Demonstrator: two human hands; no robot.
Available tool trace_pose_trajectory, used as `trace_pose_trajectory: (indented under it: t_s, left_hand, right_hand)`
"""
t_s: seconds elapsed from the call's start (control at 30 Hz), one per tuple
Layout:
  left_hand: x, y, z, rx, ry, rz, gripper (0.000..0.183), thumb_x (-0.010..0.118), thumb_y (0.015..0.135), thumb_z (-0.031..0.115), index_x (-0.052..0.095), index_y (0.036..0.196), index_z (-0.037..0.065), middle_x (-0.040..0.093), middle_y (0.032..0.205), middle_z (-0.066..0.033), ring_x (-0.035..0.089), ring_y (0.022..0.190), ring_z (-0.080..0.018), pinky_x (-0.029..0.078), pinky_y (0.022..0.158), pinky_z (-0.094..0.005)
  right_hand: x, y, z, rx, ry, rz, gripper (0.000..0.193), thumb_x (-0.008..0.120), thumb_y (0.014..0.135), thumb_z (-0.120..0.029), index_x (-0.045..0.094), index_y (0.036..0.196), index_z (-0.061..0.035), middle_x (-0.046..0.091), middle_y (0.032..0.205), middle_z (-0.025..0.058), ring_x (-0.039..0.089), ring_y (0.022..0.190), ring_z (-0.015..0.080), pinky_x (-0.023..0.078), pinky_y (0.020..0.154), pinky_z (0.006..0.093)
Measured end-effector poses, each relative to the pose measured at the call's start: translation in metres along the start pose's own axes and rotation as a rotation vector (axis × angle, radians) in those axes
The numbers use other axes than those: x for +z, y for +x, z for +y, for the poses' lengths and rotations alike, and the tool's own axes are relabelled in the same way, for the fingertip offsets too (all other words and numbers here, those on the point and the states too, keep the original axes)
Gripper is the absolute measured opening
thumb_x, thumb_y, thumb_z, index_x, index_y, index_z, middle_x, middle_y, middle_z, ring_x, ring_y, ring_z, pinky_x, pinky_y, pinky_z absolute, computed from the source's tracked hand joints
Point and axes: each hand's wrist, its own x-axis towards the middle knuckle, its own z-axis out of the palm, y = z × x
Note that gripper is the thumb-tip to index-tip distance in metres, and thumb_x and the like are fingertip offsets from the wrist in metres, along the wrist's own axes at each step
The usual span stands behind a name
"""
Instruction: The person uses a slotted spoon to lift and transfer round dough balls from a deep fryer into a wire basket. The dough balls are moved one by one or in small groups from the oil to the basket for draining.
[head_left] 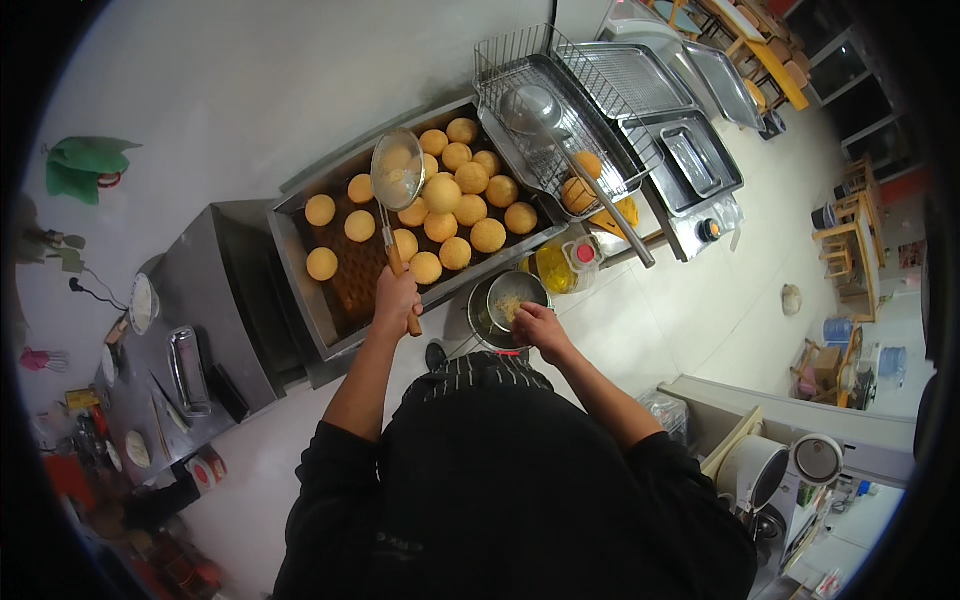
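My left hand (398, 294) is closed round the wooden handle of a round wire skimmer (390, 225), whose mesh head is over the fryer and has a few pale bits in it. Golden-brown fried balls (488, 236) float in the dark oil of the rectangular metal fryer (296, 262), around and beyond the skimmer. Nearer to me, a round strainer (537, 291) rests over a metal pot and holds a small heap of pale crumbs (510, 306). The curled fingers of my right hand (538, 329) are at those crumbs; whatever they grip is hidden.
Right of the fryer, a wire basket (600, 150) with a long handle holds two fried balls. An oil jug (566, 268) stands below it, and metal trays (690, 160) lie farther right. A steel counter (200, 300) with a tray is on the left.
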Motion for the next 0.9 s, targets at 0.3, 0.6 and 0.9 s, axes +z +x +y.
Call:
trace_pose_trajectory:
  t_s: [0.3, 0.6, 0.9]
  left_hand:
    - [-0.053, 0.002, -0.01, -0.035, -0.545, -0.378, 0.03, 0.049, 0.101, 0.023, 0.043, 0.127, 0.012, 0.048, 0.075, -0.0002, 0.049, 0.06, -0.0129, 0.045, 0.054, -0.0285]
    - [-0.059, -0.007, -0.026, -0.059, -0.574, -0.606, 0.037, 0.046, 0.102, 0.028, 0.041, 0.134, 0.01, 0.058, 0.111, -0.0099, 0.06, 0.102, -0.0212, 0.049, 0.089, -0.0365]
    - [-0.067, 0.042, -0.063, -0.315, -0.71, -0.646, 0.094, 0.031, 0.093, 0.07, 0.017, 0.15, -0.003, 0.027, 0.153, -0.0217, 0.032, 0.138, -0.0349, 0.031, 0.111, -0.0485]
  right_hand:
    - [0.088, 0.001, -0.041, 0.077, -0.057, -0.197, 0.025, 0.052, 0.099, -0.029, 0.055, 0.096, -0.0049, 0.058, 0.078, 0.0044, 0.058, 0.064, 0.0126, 0.049, 0.057, 0.027]
    - [0.199, 0.006, -0.078, 0.175, 0.184, -0.304, 0.02, 0.05, 0.099, -0.031, 0.05, 0.103, -0.0111, 0.053, 0.076, 0.0003, 0.053, 0.058, 0.011, 0.043, 0.048, 0.025]
    - [0.2, -0.045, -0.155, 0.023, 0.246, -0.078, 0.022, 0.043, 0.103, -0.024, 0.044, 0.119, -0.0088, 0.045, 0.071, 0.0018, 0.037, 0.048, 0.007, 0.029, 0.038, 0.0217]
